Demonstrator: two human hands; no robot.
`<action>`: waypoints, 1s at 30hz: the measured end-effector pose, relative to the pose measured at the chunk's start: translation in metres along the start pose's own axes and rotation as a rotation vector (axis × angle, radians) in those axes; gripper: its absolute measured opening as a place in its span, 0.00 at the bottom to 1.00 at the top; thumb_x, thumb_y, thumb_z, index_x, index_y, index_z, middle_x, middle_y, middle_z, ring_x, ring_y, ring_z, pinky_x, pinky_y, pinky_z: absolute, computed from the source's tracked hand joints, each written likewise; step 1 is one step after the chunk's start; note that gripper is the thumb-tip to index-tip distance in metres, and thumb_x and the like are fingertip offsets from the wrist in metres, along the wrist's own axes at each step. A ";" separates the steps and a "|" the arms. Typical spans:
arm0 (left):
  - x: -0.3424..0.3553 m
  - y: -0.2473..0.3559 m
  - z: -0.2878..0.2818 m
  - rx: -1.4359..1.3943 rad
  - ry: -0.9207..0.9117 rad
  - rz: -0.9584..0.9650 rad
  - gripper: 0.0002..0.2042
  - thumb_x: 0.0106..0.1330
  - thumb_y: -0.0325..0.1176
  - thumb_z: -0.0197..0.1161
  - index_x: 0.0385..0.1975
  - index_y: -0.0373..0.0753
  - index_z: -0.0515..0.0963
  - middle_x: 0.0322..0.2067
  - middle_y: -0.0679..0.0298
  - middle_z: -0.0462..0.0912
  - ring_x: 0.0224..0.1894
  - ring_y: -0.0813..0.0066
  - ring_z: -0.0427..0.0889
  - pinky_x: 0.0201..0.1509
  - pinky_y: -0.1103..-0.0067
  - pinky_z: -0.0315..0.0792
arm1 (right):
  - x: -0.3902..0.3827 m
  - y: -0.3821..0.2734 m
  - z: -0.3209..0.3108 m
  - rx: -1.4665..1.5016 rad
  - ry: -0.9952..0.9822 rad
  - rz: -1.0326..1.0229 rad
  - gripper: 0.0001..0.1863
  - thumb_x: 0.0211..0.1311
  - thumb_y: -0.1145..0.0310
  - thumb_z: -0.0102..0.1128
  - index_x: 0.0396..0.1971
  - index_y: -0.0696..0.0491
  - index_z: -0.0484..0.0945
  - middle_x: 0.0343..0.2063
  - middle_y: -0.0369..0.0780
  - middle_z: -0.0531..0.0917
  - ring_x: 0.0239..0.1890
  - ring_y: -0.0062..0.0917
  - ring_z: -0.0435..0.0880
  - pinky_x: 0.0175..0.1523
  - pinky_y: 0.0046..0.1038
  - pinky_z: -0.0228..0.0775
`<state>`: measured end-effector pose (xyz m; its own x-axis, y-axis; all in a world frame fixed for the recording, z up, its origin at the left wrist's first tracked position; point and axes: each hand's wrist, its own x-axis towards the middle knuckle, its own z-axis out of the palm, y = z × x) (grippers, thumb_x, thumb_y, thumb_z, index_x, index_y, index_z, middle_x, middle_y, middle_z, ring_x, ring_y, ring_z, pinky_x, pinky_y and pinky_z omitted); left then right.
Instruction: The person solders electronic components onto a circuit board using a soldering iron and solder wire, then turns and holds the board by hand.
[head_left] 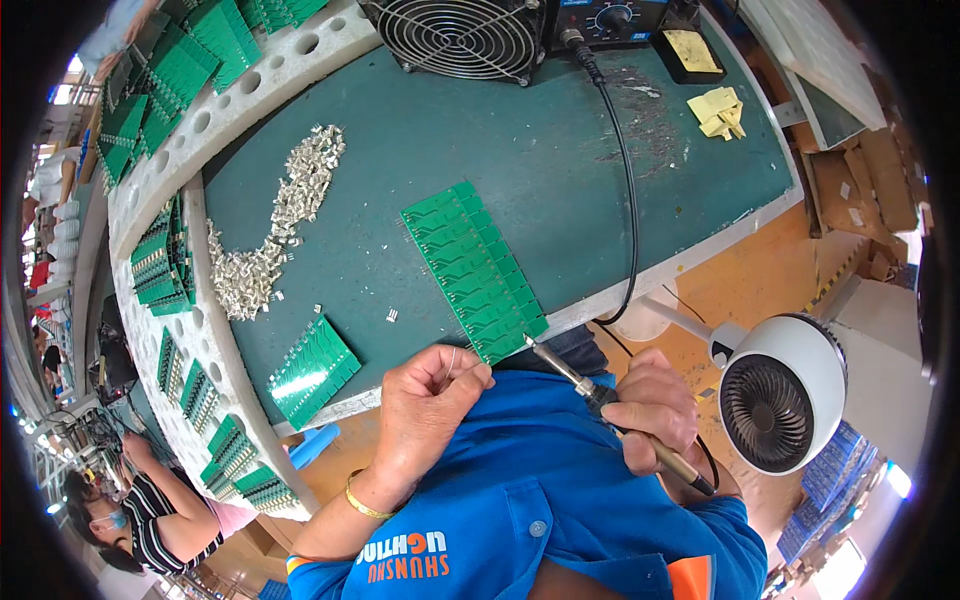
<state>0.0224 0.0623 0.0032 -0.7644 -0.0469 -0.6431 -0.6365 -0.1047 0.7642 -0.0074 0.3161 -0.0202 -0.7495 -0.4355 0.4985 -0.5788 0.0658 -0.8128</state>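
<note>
A green circuit board panel [470, 265] lies at a slant on the dark green work mat, its lower end near the table's front edge. My right hand [655, 410] is wrapped round a soldering iron [572, 376], whose metal tip meets or hovers just over the panel's lower right corner; I cannot tell whether it touches. Beside the panel's lower left corner, my left hand [430, 395] is closed in a pinch on a thin silvery strand of solder wire [452, 360]. Another green board panel [313, 372] rests to the left of that hand.
Small silvery connectors [245, 280] are heaped at the left, with a few loose ones nearby. A white foam rack [160, 195] holds several green panels. A fume fan [455, 40], soldering station [612, 20], sponge [692, 52] and yellow cloth [716, 113] stand behind. A white fan [780, 390] is at right.
</note>
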 end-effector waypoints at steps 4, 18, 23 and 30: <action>0.000 0.000 0.000 -0.068 -0.004 0.010 0.03 0.66 0.26 0.64 0.35 0.35 0.80 0.29 0.65 0.84 0.32 0.85 0.79 0.38 0.86 0.71 | 0.006 0.004 0.004 -0.022 0.006 -0.013 0.14 0.60 0.65 0.60 0.43 0.54 0.81 0.21 0.36 0.77 0.21 0.28 0.77 0.31 0.33 0.66; -0.005 -0.005 -0.017 -0.321 -0.119 -0.022 0.04 0.67 0.28 0.65 0.38 0.36 0.80 0.32 0.66 0.84 0.34 0.85 0.80 0.35 0.89 0.71 | 0.061 0.025 0.049 -0.264 0.087 0.032 0.24 0.46 0.80 0.72 0.46 0.54 0.76 0.32 0.42 0.74 0.28 0.34 0.78 0.29 0.32 0.72; -0.005 -0.007 -0.016 -0.288 -0.112 0.021 0.05 0.66 0.33 0.66 0.37 0.42 0.79 0.29 0.69 0.84 0.20 0.93 0.65 0.20 0.90 0.52 | 0.067 0.025 0.062 -0.204 0.097 0.050 0.24 0.48 0.82 0.69 0.48 0.54 0.75 0.34 0.43 0.75 0.29 0.32 0.78 0.30 0.30 0.72; -0.010 -0.009 -0.018 -0.314 -0.085 0.138 0.05 0.66 0.31 0.66 0.38 0.42 0.79 0.29 0.68 0.84 0.19 0.94 0.64 0.20 0.90 0.53 | 0.077 0.017 0.068 -0.222 0.117 -0.049 0.25 0.46 0.81 0.72 0.46 0.52 0.75 0.34 0.44 0.77 0.31 0.32 0.79 0.32 0.29 0.72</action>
<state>0.0377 0.0456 0.0022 -0.8554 -0.0010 -0.5179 -0.4733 -0.4045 0.7825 -0.0532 0.2222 -0.0156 -0.7432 -0.3371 0.5780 -0.6624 0.2483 -0.7068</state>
